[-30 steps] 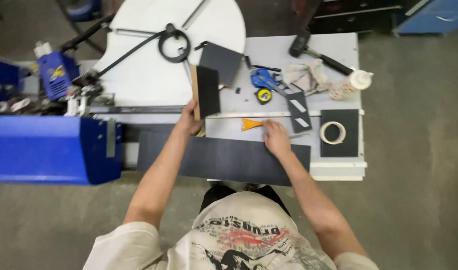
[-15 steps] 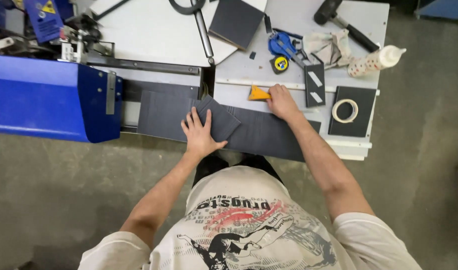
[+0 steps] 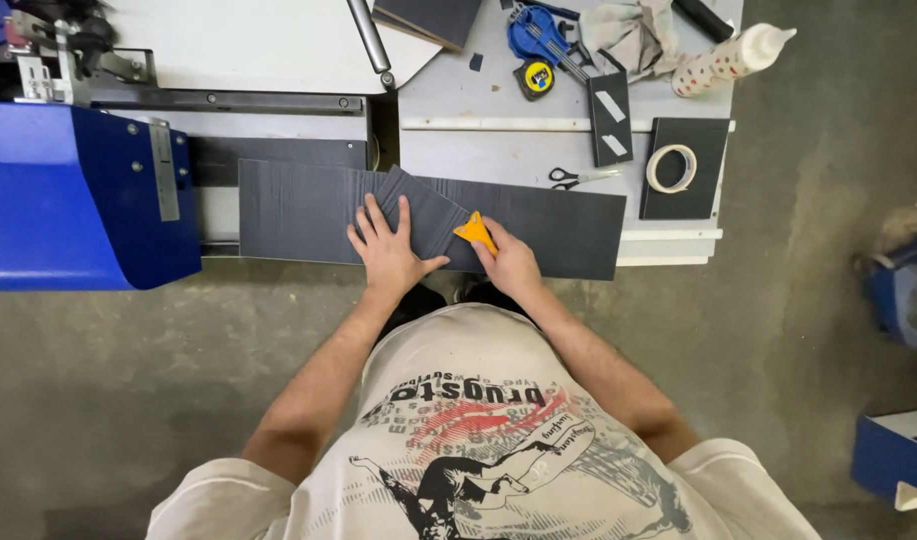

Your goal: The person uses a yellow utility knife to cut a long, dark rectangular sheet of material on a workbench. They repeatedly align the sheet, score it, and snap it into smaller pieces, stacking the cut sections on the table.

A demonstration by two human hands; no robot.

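Long panel (image 3: 309, 210) lies across the table's near edge | left hand (image 3: 387, 252) flat on its middle | right hand (image 3: 509, 265) just right, holding scraper (image 3: 476, 231) on the panel | scissors (image 3: 579, 178) behind the panel | tape roll (image 3: 671, 168) behind its right end | machine housing (image 3: 69, 200) left of the panel

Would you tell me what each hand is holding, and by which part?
The right hand grips the orange scraper by its lower end; the left hand holds nothing, pressing flat on the dark panel.
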